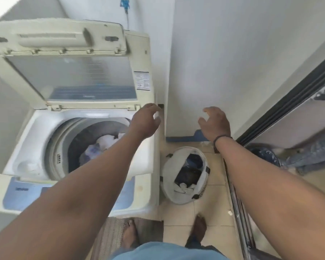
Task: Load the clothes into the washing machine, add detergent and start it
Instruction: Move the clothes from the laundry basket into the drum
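Both hands, left hand (pixel 145 121) and right hand (pixel 215 121), hover empty with fingers apart between open washing machine (pixel 148 147) and laundry basket (pixel 169 171), ready for more clothes.

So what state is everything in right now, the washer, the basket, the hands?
Washing machine lid: raised, open.
Drum: partly loaded with light clothes.
Laundry basket: on the tiled floor beside the washing machine, dark clothes still inside.
Left hand: empty, fingers relaxed, above the washer's right rear corner.
Right hand: empty, fingers spread, in the air.
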